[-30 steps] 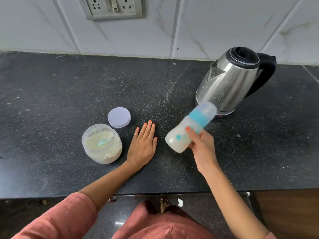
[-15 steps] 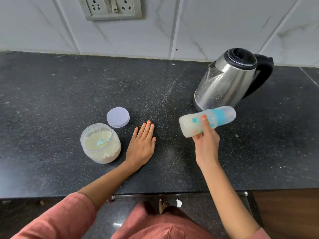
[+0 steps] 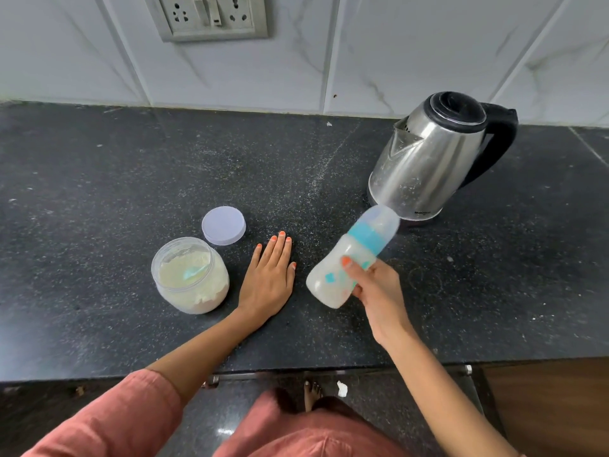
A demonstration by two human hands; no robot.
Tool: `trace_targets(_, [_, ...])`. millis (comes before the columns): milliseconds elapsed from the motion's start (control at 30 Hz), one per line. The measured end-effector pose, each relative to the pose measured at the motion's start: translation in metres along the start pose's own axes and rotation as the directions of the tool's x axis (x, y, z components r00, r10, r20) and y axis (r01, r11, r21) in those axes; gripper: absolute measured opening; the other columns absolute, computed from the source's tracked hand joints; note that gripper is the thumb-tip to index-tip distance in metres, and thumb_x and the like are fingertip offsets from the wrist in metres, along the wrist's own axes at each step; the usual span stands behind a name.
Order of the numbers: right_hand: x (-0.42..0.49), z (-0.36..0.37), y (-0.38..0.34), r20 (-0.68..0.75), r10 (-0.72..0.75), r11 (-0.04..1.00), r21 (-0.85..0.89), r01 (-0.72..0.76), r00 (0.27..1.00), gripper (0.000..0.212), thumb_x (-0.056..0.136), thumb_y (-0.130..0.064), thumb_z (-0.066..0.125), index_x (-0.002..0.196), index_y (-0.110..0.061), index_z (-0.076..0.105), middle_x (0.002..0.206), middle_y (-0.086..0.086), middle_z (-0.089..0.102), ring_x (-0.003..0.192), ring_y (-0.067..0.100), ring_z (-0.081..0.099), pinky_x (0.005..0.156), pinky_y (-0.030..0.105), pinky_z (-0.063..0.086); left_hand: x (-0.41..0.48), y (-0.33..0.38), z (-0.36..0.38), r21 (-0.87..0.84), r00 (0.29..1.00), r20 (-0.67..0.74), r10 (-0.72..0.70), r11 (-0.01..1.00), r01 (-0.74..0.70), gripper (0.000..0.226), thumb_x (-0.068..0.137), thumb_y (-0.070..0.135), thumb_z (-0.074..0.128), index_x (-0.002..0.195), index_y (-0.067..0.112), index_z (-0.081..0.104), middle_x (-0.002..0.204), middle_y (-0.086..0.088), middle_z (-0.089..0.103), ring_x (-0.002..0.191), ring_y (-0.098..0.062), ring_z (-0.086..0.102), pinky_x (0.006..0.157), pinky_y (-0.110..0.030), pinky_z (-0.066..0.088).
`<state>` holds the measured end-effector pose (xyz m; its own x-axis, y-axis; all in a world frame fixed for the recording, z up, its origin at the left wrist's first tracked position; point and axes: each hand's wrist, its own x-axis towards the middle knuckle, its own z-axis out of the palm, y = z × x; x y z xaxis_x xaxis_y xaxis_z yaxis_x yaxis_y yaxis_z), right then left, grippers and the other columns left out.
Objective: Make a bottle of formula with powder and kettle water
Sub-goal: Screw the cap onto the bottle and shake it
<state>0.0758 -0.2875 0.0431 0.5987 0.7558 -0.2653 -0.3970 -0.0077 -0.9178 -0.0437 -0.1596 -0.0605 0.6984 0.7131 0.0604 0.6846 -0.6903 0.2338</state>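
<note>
One bottle (image 3: pixel 361 244) tilts, seemingly capped, in the right grip (image 3: pixel 375 291).

A home kitchen. The surface (image 3: pixel 99 192) is dark speckled stone, backed by a wall of white marble-look tiles (image 3: pixel 395 54) with a switch-and-socket plate (image 3: pixel 207 16) set into it. A steel electric kettle (image 3: pixel 431 153) stands near the wall, and a wooden cupboard front (image 3: pixel 547 407) shows below the edge.
</note>
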Motion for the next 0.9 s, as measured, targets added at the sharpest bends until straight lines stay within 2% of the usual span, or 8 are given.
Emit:
trace_targets(67, [-0.002,-0.003,-0.003,0.037,-0.010,0.999,-0.052,0.012,0.999,0.031,0.053,-0.032,0.074,0.081,-0.021,0.070,0.081,-0.009,0.074,0.080,0.004,0.068,0.072,0.023,0.056,0.000,0.000,0.000,0.004,1.000,0.001,0.000,1.000,0.000,0.052,0.100,0.032,0.020,0.147,0.013,0.007,0.157,-0.003,0.005,0.144,-0.017,0.003,0.114,-0.031,-0.006])
trace_targets(167, [0.014,-0.006,-0.013,-0.120,-0.014,0.958,0.284,0.048,0.993,0.023,0.071,-0.024,0.067,0.093,-0.018,0.065,0.087,-0.006,0.073,0.080,0.004,0.068,0.067,0.023,0.057,0.000,0.000,0.000,0.011,1.000,-0.005,0.003,1.000,-0.003,0.052,0.100,0.032,0.019,0.148,0.012,0.008,0.157,-0.003,0.005,0.144,-0.017,0.004,0.114,-0.032,-0.005])
trace_targets(233, [0.020,-0.006,-0.015,-0.194,0.000,0.915,0.397,0.078,0.981,0.020,0.082,-0.022,0.060,0.102,-0.019,0.061,0.097,-0.004,0.070,0.085,0.006,0.068,0.071,0.025,0.057,-0.001,0.001,0.000,0.009,1.000,-0.004,0.004,1.000,-0.004,0.052,0.100,0.032,0.020,0.148,0.012,0.008,0.157,-0.003,0.006,0.144,-0.017,0.004,0.114,-0.032,-0.005])
trace_targets(433, [-0.007,-0.003,0.004,0.057,0.055,0.996,-0.068,-0.051,0.997,0.036,0.052,-0.034,0.075,0.084,-0.018,0.069,0.082,-0.007,0.074,0.084,0.011,0.067,0.078,0.032,0.054,0.000,0.000,0.000,0.000,1.000,-0.002,-0.001,1.000,0.001,0.052,0.100,0.031,0.022,0.147,0.012,0.009,0.157,-0.004,0.006,0.144,-0.018,0.005,0.114,-0.031,-0.006])
trace_targets(600, [0.016,-0.005,-0.007,-0.174,0.037,0.924,0.380,0.032,0.984,0.022,0.078,-0.023,0.063,0.099,-0.019,0.063,0.097,-0.004,0.070,0.086,0.007,0.068,0.071,0.025,0.057,-0.001,0.000,-0.001,0.004,1.000,-0.009,0.005,1.000,-0.005,0.052,0.101,0.032,0.020,0.148,0.012,0.009,0.157,-0.003,0.006,0.144,-0.017,0.005,0.115,-0.032,-0.003])
trace_targets(667, [0.013,-0.004,-0.003,-0.165,0.021,0.947,0.321,0.033,0.986,0.018,0.080,-0.021,0.062,0.098,-0.020,0.062,0.092,-0.007,0.072,0.085,0.006,0.068,0.073,0.025,0.057,-0.001,0.001,-0.001,-0.003,1.000,-0.008,0.005,1.000,-0.005,0.052,0.101,0.031,0.021,0.147,0.011,0.010,0.157,-0.004,0.007,0.144,-0.018,0.006,0.115,-0.033,-0.003])
trace_targets(800, [-0.009,-0.005,0.007,0.088,0.009,0.994,-0.111,0.001,0.996,0.032,0.054,-0.031,0.074,0.083,-0.019,0.068,0.079,-0.008,0.074,0.076,0.003,0.068,0.065,0.019,0.054,-0.001,0.001,-0.001,-0.012,1.000,-0.007,0.000,1.000,-0.001,0.052,0.100,0.030,0.023,0.147,0.012,0.011,0.156,-0.004,0.008,0.144,-0.019,0.006,0.114,-0.032,-0.004])
trace_targets(900, [0.000,-0.008,-0.002,0.014,-0.028,0.997,0.077,0.027,1.000,0.033,0.058,-0.031,0.071,0.087,-0.017,0.067,0.082,-0.008,0.074,0.078,0.004,0.068,0.064,0.019,0.055,-0.001,0.001,-0.001,-0.012,1.000,-0.005,-0.002,1.000,0.002,0.052,0.100,0.030,0.023,0.147,0.011,0.012,0.156,-0.004,0.008,0.144,-0.018,0.007,0.115,-0.033,-0.003])
